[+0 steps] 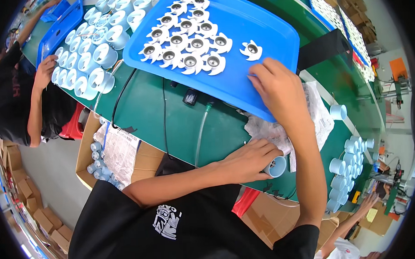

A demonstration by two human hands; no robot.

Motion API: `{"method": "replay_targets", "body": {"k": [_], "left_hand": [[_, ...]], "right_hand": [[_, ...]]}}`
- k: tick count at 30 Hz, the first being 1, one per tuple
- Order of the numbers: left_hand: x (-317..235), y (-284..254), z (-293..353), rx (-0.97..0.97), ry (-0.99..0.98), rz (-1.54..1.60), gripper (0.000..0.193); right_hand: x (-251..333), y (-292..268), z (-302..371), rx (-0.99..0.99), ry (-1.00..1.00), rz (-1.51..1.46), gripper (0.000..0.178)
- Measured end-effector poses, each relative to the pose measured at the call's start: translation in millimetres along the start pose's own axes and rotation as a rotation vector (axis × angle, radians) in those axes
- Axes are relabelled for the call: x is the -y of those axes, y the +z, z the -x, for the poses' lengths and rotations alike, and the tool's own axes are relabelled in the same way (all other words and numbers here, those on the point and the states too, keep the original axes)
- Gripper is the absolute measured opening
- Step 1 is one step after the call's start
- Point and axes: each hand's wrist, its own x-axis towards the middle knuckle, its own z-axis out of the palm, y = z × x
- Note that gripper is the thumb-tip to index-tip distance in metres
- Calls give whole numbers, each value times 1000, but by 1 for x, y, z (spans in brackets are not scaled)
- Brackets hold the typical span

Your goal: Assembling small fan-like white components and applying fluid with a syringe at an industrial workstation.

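Note:
My left hand [251, 162] is closed around a light blue cup-shaped housing [277, 168] at the table's near edge. The housing is tipped, and small metallic parts show inside its mouth. Farther out, my right hand [280, 92] hovers over the right part of a blue tray [243, 88]. Its fingers are bent and slightly apart, with nothing visible between them. Just beyond its fingertips lies a single white fan wheel [251, 50] with a dark round hub. Several more such fan wheels [197, 45] lie grouped on the tray's left side.
Light blue housings stand at far left [88, 63] and at right [347, 172]. A crumpled plastic bag [320, 108] lies beneath my right forearm. Cables and a clear hose [201, 134] cross the green table. A carton [146, 162] stands below; a co-worker's hand [45, 74] is at left.

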Motion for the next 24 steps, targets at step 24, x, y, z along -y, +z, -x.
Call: {"method": "replay_targets", "body": {"k": [24], "left_hand": [[-1,-7,-4,-12,8,8,57]], "right_hand": [[17,-45,40,-450,741,-693,12]]}}
